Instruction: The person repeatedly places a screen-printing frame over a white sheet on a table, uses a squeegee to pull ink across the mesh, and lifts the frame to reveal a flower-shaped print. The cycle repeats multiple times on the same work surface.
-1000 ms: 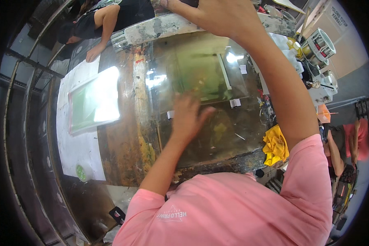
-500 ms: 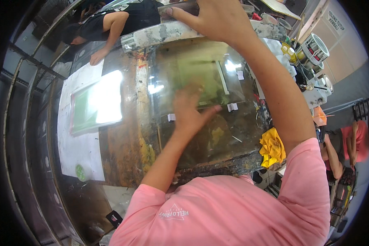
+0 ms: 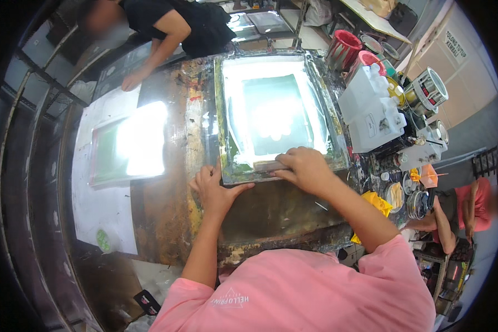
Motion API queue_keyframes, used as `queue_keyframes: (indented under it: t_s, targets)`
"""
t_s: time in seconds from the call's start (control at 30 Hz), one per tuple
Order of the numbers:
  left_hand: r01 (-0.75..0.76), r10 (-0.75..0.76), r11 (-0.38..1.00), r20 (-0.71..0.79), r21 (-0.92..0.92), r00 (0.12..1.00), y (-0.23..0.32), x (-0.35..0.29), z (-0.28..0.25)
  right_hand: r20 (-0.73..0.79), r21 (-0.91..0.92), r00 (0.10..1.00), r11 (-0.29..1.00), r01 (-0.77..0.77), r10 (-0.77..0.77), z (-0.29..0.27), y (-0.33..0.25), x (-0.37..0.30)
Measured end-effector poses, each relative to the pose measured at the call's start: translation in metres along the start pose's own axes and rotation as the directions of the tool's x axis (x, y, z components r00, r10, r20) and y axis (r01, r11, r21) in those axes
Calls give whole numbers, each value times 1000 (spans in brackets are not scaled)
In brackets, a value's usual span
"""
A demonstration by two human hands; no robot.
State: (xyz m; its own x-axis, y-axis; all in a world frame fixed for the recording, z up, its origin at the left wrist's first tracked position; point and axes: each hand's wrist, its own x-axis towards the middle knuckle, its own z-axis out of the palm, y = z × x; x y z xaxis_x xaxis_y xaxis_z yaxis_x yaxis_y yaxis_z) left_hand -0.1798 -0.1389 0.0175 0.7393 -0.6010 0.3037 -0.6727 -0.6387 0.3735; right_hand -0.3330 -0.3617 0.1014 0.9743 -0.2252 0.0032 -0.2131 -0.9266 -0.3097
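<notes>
A screen printing frame (image 3: 220,119) lies flat on the worktable, its mesh bright with glare around a green-grey rectangle. My left hand (image 3: 213,195) grips its near left corner, thumb along the near edge and fingers at the left side. Inside the near end of the frame, my right hand (image 3: 306,169) is closed on a squeegee (image 3: 266,165) with a wooden handle. The squeegee's blade is hidden. To the left, a stack of glossy clear sheets (image 3: 106,149) with green showing through rests on white paper (image 3: 102,213).
White plastic jugs (image 3: 371,124), a red-stained bucket (image 3: 344,48) and several paint cans (image 3: 429,91) crowd the right side. A yellow cloth (image 3: 377,203) hangs near my right forearm. A co-worker in black (image 3: 177,25) leans over the far left; another person (image 3: 473,205) sits at right.
The frame has come down flat over the glass area on the table. My right hand has moved from the raised frame to the squeegee; my left hand has shifted to the near left corner.
</notes>
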Motion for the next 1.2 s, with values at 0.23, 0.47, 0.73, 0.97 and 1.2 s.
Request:
queue_keyframes:
  t_s: [0.23,0.47,0.73,0.97,1.2]
  targets:
    - [6,-2,996,44,-94,999,-8,-2,5,-265,-140,958,987,75,-111,45,38,45]
    - [-16,16,991,-2,-133,1000,-10,-2,4,-154,-173,979,979,105,-132,-6,113,212]
    - [-88,77,950,-47,-301,996,-14,-6,10,-250,-251,954,963,103,-167,-7,150,274]
    - [-110,93,961,-78,-255,993,-13,-9,11,-188,-283,969,953,103,-161,14,98,149]
    - [-20,-9,842,-52,-539,999,0,-1,6,-139,-153,989,987,37,-59,-24,-2,6]
